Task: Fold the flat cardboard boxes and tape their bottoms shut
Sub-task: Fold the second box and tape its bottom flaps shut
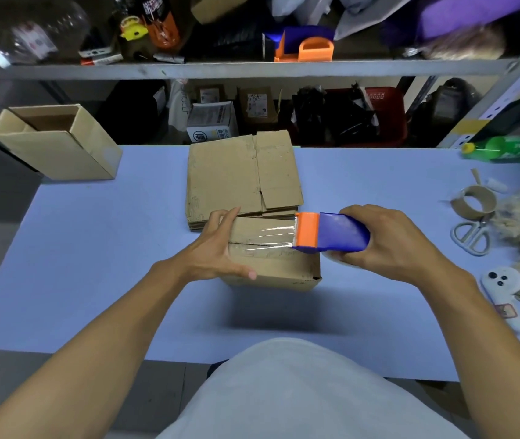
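A folded cardboard box (280, 269) stands bottom-up at the table's middle. My left hand (220, 248) presses flat on its left end, fingers straight, thumb along the near edge. My right hand (385, 242) grips a blue and orange tape dispenser (331, 232) at the box's right end. A strip of clear tape (265, 237) stretches from the dispenser leftward over the flap seam. Behind the box lies a stack of flat cardboard boxes (242, 175).
An open, assembled box (59, 144) stands at the blue table's (109, 264) far left corner. On the right lie scissors (471, 236), an empty tape core (477, 202), a green bottle (502, 148), fibre wads and a white object. Cluttered shelves run behind.
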